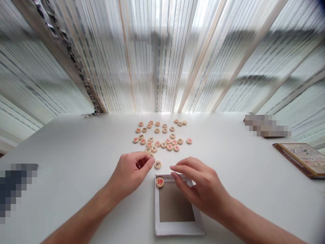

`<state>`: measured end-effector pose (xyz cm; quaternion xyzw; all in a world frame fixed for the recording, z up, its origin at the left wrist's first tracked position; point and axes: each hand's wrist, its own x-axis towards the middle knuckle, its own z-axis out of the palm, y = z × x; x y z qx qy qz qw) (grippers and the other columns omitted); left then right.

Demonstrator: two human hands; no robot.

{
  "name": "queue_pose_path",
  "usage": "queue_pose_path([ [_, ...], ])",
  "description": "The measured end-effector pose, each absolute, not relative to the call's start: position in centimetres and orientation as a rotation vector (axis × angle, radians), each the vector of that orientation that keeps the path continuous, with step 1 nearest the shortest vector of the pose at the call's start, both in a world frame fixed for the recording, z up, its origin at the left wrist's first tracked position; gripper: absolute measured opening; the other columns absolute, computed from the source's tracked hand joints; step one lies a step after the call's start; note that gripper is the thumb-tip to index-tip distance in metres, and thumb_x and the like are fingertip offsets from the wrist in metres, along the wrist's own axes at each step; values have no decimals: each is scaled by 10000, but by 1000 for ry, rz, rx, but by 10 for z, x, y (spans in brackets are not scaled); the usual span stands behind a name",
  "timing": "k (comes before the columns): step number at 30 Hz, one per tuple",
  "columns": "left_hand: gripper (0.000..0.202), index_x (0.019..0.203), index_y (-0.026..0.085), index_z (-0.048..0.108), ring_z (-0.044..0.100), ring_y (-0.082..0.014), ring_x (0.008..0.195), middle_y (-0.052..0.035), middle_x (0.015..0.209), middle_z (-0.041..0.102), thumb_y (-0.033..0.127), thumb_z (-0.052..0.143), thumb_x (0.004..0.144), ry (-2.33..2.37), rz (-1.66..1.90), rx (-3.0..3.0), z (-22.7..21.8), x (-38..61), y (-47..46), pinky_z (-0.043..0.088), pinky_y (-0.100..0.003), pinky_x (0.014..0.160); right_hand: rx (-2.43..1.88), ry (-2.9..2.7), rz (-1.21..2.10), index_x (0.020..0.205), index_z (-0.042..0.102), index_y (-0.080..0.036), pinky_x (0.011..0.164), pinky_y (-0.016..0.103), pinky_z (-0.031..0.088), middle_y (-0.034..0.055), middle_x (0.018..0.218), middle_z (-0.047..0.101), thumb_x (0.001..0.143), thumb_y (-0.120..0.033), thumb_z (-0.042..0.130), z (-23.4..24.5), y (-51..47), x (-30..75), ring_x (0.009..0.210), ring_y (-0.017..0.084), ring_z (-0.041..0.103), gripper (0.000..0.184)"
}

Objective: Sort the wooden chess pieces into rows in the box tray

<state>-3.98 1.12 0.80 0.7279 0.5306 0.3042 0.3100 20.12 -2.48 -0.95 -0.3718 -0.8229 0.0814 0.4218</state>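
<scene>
My left hand (pixel 133 171) is closed, thumb and forefinger together beside a Chinese chess piece (pixel 151 155) that the fingers partly cover; whether they grip anything is hidden. Just right of those fingertips lies a round wooden piece with a black character (pixel 157 164). My right hand (pixel 200 181) is open, its fingers stretched over the far right part of a shallow white box (pixel 175 228) with a brown bottom. Inside the box, in its far left corner, sits one piece with a red character (pixel 159 182). Beyond my hands, several red and black pieces (pixel 169 147) lie scattered.
A white table (pixel 88 145) carries everything. To the right lies a brown-edged box lid with printed pictures (pixel 302 159), with a blurred-out object (pixel 266 126) behind it. Another blurred dark object (pixel 15 186) is at the left edge. String curtains (pixel 157 67) hang behind the table.
</scene>
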Motion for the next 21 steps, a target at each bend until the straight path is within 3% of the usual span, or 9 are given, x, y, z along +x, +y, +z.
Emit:
queue_pose_path([
  [6,334,735,195,762,558,-146,595,1,631,654,399,646,972,1437,872,1951,5,-38,19,405,-245,546,-1471,-1994,237,1153,790,-191,706,348,627,90,1017,818,1017,-320,651,3,36,242,819,230,751,234],
  [11,314,738,192,757,588,-144,604,5,655,706,375,644,967,1521,895,2002,3,-43,28,424,-242,575,-1703,-1915,185,1374,726,-108,983,451,600,178,1277,787,1016,-214,610,4,119,274,1024,288,772,391],
  [14,300,760,187,761,596,-147,611,4,659,712,385,656,960,1586,929,1997,4,-51,35,429,-247,591,-1766,-1928,182,1441,690,-73,1065,473,559,220,1389,733,1021,-172,587,-4,156,283,1110,314,759,444],
  [18,287,801,185,772,593,-149,620,3,671,711,399,658,954,1704,965,1962,5,-64,45,420,-258,612,-1732,-2026,184,1485,678,-112,1095,426,536,203,1483,674,1029,-146,579,-22,180,282,1195,302,730,467],
  [21,294,810,192,781,602,-159,634,2,668,710,428,664,941,1774,979,1930,6,-73,51,426,-269,632,-1671,-2125,159,1414,736,-116,1140,389,495,179,1462,689,1053,-153,556,-32,187,281,1295,304,677,405],
])
